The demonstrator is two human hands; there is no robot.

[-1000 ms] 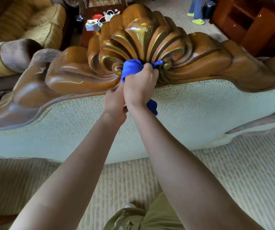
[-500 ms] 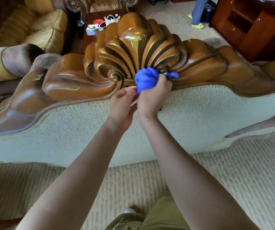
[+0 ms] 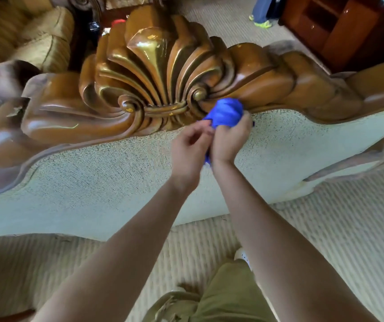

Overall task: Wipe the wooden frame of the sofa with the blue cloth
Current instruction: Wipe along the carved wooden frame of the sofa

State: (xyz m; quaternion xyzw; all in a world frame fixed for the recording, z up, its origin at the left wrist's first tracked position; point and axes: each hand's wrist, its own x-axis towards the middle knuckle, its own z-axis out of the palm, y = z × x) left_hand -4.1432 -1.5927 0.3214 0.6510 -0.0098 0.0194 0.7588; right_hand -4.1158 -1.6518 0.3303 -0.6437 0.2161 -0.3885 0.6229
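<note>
Right hand (image 3: 229, 140) gripped the bunched cloth (image 3: 224, 112) against the frame (image 3: 267, 77); left hand (image 3: 189, 147) pinched its edge. Soft and light, it probably handled best balled up.

Seen from a head-worn camera: two bare forearms, no sleeves reaching into view, no watch, ring or bracelet visible on either wrist. Left hand (image 3: 189, 149) and right hand (image 3: 229, 139) ungloved, fingers bare. Lower down, olive-green trousers (image 3: 228, 296) of a plain woven cloth, creased and bunched at the knee, with a folded seam or pocket edge along the left side. Just above the trouser cloth, part of a white shoe (image 3: 243, 256) with a rounded toe. Rest of the body out of frame.
</note>
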